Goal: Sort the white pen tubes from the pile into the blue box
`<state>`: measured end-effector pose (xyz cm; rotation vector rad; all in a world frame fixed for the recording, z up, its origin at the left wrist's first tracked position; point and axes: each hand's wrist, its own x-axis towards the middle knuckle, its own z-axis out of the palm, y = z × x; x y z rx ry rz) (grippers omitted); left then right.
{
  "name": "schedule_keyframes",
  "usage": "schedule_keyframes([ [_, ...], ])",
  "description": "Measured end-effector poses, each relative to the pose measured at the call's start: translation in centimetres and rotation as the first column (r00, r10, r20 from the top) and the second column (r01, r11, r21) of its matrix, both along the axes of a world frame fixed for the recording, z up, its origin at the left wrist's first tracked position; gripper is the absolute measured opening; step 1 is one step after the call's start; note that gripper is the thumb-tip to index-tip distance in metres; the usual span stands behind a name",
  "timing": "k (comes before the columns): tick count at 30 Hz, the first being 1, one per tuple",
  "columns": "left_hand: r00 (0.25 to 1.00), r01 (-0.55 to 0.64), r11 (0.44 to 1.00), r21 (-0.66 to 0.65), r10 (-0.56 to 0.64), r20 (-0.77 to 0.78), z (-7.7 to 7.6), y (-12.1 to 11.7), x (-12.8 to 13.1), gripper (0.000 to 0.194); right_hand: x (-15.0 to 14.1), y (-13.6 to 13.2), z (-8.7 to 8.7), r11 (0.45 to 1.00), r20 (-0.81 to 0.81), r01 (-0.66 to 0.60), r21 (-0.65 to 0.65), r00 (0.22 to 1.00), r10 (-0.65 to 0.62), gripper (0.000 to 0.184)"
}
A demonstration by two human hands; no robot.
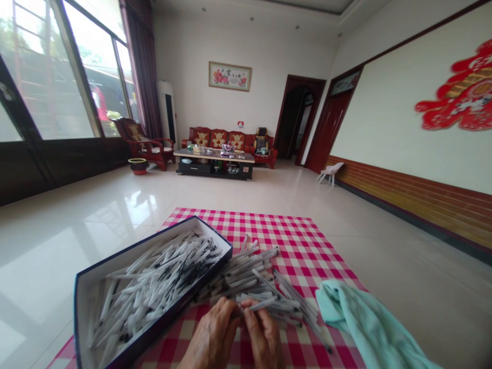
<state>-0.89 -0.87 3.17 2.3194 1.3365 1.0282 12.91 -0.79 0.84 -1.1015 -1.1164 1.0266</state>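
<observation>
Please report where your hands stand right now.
Left hand and right hand on one white pen; loose pen pile just ahead; open box of pens left; teal towel right.

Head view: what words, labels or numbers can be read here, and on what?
Nothing is fully legible: the framed picture on the back wall bears characters too small to read, the small wall sign is also too small, and the pens and their box show no readable print.
</observation>
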Motion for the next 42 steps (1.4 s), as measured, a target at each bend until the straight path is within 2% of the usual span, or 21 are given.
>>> schedule_keyframes([
  [5,0.999,-0.014,0.999,0.042,0.016,-0.05,-1.3,0.3,-0.4,0.014,1.5,0.9,-0.7,0.992,-0.125,-0.02,-0.125,0.992,0.004,0.035],
  [10,0.996,0.0,0.996,0.089,0.008,-0.093,-1.1,0.2,-0.5,0.016,1.2,1.2,-1.2,0.99,-0.212,-0.046,-0.133,0.977,0.017,0.034],
  [23,0.994,-0.012,0.988,0.154,0.029,-0.109,-1.7,0.0,0.0,0.019,1.0,0.8,-0.5,0.988,-0.151,-0.094,-0.124,0.986,0.075,0.033],
  [25,0.996,0.005,0.994,0.113,0.004,-0.086,-1.7,-0.1,0.1,0.023,1.0,0.7,-0.5,0.987,-0.161,-0.099,-0.129,0.984,0.077,0.033],
  [31,0.997,0.037,0.991,-0.126,-0.029,0.065,-1.0,0.0,0.4,0.027,1.1,0.7,-0.3,0.986,-0.144,-0.109,-0.13,0.985,0.09,0.033],
  [34,0.99,0.084,0.96,-0.266,-0.048,0.136,-0.3,0.0,0.1,0.029,1.2,0.6,0.3,0.977,-0.145,-0.165,-0.137,0.979,0.146,0.034],
  [38,0.966,0.205,0.886,-0.417,-0.114,0.232,0.5,0.3,-0.8,0.038,1.0,0.2,1.1,0.957,-0.226,-0.248,-0.15,0.951,0.211,0.036],
  [40,0.954,0.198,0.885,-0.422,-0.075,0.291,0.8,0.5,-1.1,0.042,1.0,0.0,1.1,0.932,-0.274,-0.322,-0.168,0.923,0.27,0.038],
  [42,0.927,0.152,0.899,-0.411,0.014,0.375,0.9,0.8,-1.4,0.04,1.0,-0.2,0.8,0.883,-0.287,-0.425,-0.2,0.887,0.362,0.039],
])
